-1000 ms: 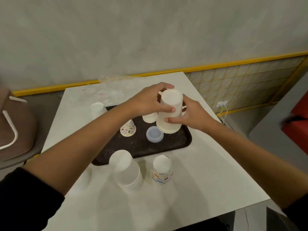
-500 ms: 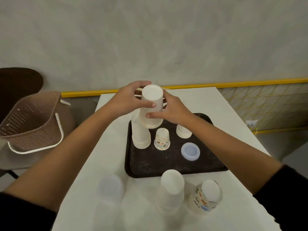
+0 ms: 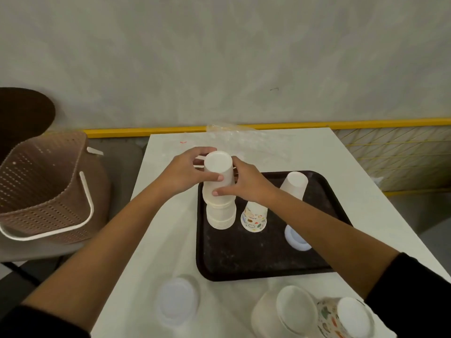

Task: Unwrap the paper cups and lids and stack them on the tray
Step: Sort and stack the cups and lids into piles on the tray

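A stack of upside-down white paper cups (image 3: 218,175) sits on top of another white cup stack (image 3: 221,215) at the left of the dark tray (image 3: 244,262). My left hand (image 3: 188,172) grips the upper stack from the left, and my right hand (image 3: 246,182) grips it from the right near its rim. Also on the tray are a printed cup (image 3: 254,216), a white cup stack (image 3: 294,185) and a bluish lid (image 3: 296,238), partly hidden by my right forearm.
On the white table (image 3: 156,252) in front of the tray lie a stack of clear lids (image 3: 178,298), a wrapped white cup stack (image 3: 285,313) and a printed cup stack (image 3: 346,318). Clear plastic wrap (image 3: 234,135) lies at the table's far edge. A brown basket (image 3: 44,191) stands left.
The cup stack in both hands has come down onto the white stack on the tray's left. The view has shifted, so the tray looks nearer.
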The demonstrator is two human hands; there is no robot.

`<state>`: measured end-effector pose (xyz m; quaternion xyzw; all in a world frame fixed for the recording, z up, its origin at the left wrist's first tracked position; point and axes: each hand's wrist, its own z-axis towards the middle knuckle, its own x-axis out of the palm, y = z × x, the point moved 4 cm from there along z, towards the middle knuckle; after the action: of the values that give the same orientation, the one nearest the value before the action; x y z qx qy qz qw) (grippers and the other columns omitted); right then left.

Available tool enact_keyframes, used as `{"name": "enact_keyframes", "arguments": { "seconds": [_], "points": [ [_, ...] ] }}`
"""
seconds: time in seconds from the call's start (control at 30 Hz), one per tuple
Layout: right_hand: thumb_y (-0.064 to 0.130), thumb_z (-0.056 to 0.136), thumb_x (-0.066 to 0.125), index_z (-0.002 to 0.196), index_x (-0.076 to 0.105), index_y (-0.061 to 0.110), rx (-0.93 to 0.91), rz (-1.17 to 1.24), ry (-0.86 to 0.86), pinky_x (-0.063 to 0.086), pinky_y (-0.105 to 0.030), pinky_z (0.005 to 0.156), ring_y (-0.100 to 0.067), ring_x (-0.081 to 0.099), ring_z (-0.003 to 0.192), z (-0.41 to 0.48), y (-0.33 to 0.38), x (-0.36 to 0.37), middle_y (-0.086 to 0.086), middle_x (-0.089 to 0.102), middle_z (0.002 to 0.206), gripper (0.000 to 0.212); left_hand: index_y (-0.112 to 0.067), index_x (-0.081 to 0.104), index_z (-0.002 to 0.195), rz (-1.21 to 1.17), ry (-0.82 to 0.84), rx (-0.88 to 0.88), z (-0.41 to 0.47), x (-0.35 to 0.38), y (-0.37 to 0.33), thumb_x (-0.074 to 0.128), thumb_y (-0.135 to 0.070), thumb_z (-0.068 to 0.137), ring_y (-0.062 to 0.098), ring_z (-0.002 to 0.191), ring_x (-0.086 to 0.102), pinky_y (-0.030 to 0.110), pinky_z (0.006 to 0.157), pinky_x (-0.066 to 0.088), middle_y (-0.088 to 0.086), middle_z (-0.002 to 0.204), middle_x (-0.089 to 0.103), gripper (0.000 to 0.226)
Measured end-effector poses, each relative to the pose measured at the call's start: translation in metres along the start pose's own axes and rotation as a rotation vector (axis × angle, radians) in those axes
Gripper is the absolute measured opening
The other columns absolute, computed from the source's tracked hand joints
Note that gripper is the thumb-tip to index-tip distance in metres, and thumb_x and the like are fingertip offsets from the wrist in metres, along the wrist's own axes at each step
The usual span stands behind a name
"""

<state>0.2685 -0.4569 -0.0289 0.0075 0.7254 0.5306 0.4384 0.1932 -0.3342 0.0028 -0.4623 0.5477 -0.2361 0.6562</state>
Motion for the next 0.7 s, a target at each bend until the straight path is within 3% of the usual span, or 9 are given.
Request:
{"name": "enact_keyframes", "arguments": {
  "seconds": [0.13,0.27,0.47,0.6,0.7],
  "points": [
    [0.030,0.069,0.080,0.134,0.037,0.016,0.045,0.001,0.024,0.047,-0.034,0.096,-0.020,0.052,0.115,0.004,-0.015,0.014,-0.002,0.053,0.130,0.079,-0.024,0.050,0.126,-0.005,0.032,-0.029,0.004,0.011,0.020,0.079,-0.017,0.069,0.011,0.103,0.051,0.013,0.073,0.044,-0.010,0.117,0.050,0.064],
    [0.027,0.068,0.081,0.134,0.037,0.015,0.098,0.031,0.074,0.047,-0.039,0.098,-0.020,0.052,0.116,0.005,-0.033,0.028,-0.003,0.053,0.129,0.080,-0.024,0.049,0.128,-0.007,0.067,-0.068,0.003,0.024,0.038,0.079,-0.017,0.070,0.012,0.108,0.049,0.022,0.084,0.044,-0.010,0.119,0.049,0.066],
    [0.026,0.070,0.080,0.136,0.034,0.014,0.150,0.045,0.119,0.045,-0.041,0.100,-0.024,0.050,0.120,0.003,-0.047,0.035,-0.005,0.051,0.133,0.082,-0.021,0.046,0.131,-0.016,0.066,-0.089,0.000,0.035,0.044,0.078,-0.015,0.072,0.008,0.103,0.048,0.007,0.068,0.041,-0.009,0.120,0.049,0.067],
    [0.028,0.072,0.078,0.140,0.029,0.014,0.147,-0.013,0.133,0.042,-0.036,0.102,-0.023,0.047,0.123,-0.005,-0.049,0.023,-0.007,0.046,0.137,0.085,-0.022,0.032,0.140,0.040,0.027,-0.046,-0.005,0.033,0.034,0.078,-0.017,0.072,0.014,0.120,0.044,0.020,0.092,0.039,-0.002,0.142,0.037,0.082],
    [0.029,0.075,0.076,0.141,0.029,0.015,0.144,-0.013,0.070,0.041,-0.033,0.102,-0.022,0.047,0.123,-0.018,-0.047,-0.001,-0.009,0.045,0.137,0.082,-0.023,0.030,0.141,0.051,-0.048,0.022,-0.013,0.030,0.011,0.075,-0.020,0.074,0.016,0.131,0.037,0.027,0.104,0.032,-0.001,0.147,0.032,0.080]
  ]
}}
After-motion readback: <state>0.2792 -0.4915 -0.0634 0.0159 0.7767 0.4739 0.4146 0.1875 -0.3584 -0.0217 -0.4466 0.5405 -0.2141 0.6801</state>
